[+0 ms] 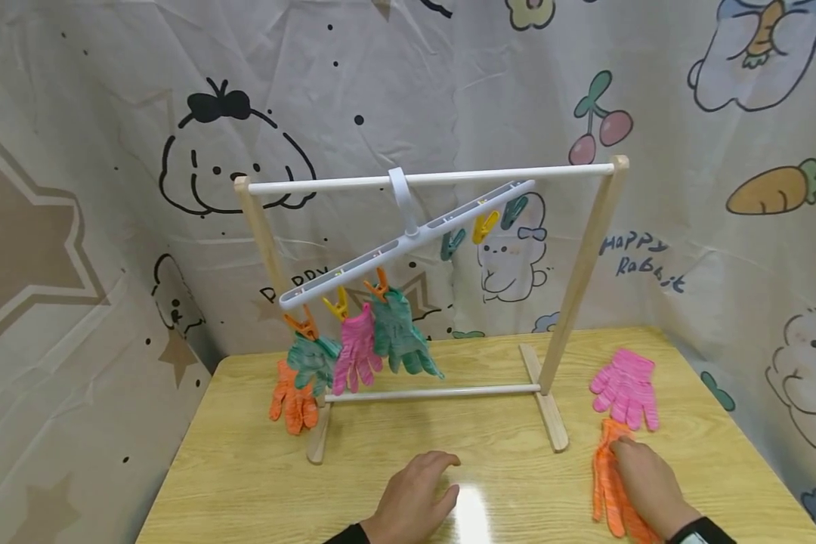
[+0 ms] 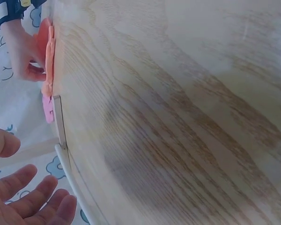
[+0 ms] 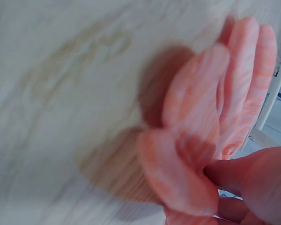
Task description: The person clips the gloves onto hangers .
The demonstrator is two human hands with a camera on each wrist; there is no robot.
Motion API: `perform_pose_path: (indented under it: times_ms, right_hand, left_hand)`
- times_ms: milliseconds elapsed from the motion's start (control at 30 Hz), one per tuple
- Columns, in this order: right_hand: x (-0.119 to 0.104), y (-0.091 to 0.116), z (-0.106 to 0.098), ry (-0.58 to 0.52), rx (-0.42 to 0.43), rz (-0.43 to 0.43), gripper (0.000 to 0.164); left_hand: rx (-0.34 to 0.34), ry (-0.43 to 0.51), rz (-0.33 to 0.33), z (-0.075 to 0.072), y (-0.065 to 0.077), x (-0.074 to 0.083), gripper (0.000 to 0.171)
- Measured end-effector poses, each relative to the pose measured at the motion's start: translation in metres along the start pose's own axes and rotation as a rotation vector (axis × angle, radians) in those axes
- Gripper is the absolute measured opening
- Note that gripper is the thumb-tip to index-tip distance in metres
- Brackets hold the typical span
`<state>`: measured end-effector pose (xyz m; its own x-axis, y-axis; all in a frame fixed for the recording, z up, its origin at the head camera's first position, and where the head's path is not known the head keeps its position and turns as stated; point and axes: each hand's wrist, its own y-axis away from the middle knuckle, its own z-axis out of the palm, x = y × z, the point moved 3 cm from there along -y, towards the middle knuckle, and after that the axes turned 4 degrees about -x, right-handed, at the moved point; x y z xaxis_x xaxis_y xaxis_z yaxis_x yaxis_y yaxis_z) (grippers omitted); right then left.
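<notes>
My right hand (image 1: 649, 483) pinches an orange knit glove (image 1: 605, 476) that lies on the right of the table, near its cuff end. In the right wrist view, thumb and fingers meet at the glove's edge (image 3: 196, 117). A pink glove (image 1: 627, 387) lies flat just beyond it. Over the front middle of the table my left hand (image 1: 415, 499) holds nothing, its fingers relaxed and apart. A white hanger bar (image 1: 408, 240) hangs slantwise from the rack. Clips hold a green glove (image 1: 313, 361), a pink glove (image 1: 357, 351) and another green glove (image 1: 401, 332) on its left half.
A wooden rack with a white top rail (image 1: 503, 175) stands on the table (image 1: 449, 453). Behind the left green glove is an orange glove (image 1: 291, 400); its support is hidden. Yellow (image 1: 484, 227) and green clips (image 1: 452, 244) hang on the bar's right half.
</notes>
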<state>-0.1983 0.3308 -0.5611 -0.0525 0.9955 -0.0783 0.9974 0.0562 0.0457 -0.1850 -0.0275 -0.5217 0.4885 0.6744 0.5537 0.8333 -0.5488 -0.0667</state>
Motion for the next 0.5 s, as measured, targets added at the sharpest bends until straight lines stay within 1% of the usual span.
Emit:
perform_pose_path:
  times_ms: [100,200,333,500]
  right_hand:
    - [-0.0008,-0.0004,-0.0004,0.011,0.008,-0.012,0.014]
    - [-0.0014,0.0,-0.0005,0.005,0.016,-0.004,0.016]
    - [-0.0007,0.0004,0.0003,-0.02,0.019,0.008,0.018]
    - [-0.0003,0.0001,0.0016,-0.045,0.022,-0.007,0.017]
  left_hand:
    - [0.008,-0.004,0.007,-0.0009,-0.0003,-0.0003,0.029]
    - [0.011,-0.008,0.008,-0.0014,0.0,-0.0002,0.03]
    - [0.011,-0.018,-0.011,-0.0016,0.002,-0.0005,0.031]
    - [0.005,-0.011,-0.037,-0.0018,0.005,-0.0012,0.034]
